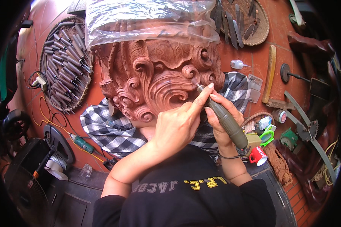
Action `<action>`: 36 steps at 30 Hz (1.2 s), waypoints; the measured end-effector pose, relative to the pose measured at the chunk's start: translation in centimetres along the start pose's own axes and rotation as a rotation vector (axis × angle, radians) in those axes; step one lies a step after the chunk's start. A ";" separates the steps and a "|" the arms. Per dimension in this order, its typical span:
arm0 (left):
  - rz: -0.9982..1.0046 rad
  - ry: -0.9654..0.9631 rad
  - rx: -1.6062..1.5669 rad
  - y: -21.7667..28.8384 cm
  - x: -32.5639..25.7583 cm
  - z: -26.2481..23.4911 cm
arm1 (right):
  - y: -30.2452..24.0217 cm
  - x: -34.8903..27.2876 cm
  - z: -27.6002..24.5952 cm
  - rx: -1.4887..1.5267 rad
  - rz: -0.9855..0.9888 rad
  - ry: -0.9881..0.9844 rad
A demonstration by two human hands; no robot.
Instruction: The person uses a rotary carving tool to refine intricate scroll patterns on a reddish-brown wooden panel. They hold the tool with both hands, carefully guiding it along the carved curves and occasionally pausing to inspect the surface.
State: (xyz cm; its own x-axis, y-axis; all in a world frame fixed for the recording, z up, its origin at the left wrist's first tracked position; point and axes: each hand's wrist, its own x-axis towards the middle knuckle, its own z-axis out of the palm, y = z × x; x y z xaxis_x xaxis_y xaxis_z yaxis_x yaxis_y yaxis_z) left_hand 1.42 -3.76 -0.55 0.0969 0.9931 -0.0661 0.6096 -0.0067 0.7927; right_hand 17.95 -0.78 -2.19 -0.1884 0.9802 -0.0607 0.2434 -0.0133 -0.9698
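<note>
A reddish-brown wood carving [166,83] with curled, wave-like scrolls lies in front of me between my legs. My right hand [225,113] is wrapped round a dark olive rotary carving tool [231,126], its cable looping near the wrist. The tool's narrow nose meets the carving beside a round scroll on the right. From the left, my left hand [178,123] reaches across the carving, its index finger stretched along the tool's nose. Its other fingers are bent beneath it, closed at the front of the tool; its thumb is hidden.
Clear plastic sheeting [147,22] covers the carving's far part. A round basket [88,92] of chisels stands left, another basket [263,39] of flat tools far right. A small bottle [237,64], wooden bar [269,73] and red mug [258,156] are right; a green power tool [82,143] lies left.
</note>
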 end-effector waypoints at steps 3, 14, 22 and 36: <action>-0.026 -0.047 0.020 0.1 -0.3 -0.6 | 0.2 -0.5 0.5 -0.022 -0.041 0.017; -0.042 -0.072 0.041 -0.6 -1.7 -1.8 | 0.5 -3.0 3.8 -0.092 -0.133 0.148; -0.005 0.039 -0.006 -1.6 -2.3 -1.8 | 1.2 -3.2 5.7 -0.094 -0.198 0.192; -0.069 0.098 -0.007 -2.3 -4.2 -3.1 | 1.5 -2.2 6.7 -0.108 -0.392 0.034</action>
State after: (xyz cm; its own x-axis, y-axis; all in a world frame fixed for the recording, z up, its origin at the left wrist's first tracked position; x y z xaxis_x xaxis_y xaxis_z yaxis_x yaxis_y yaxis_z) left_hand -2.79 -7.53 -0.24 -0.0226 0.9978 -0.0617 0.6066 0.0627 0.7925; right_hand 12.36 -4.32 -5.08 -0.2557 0.9128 0.3185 0.2581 0.3820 -0.8874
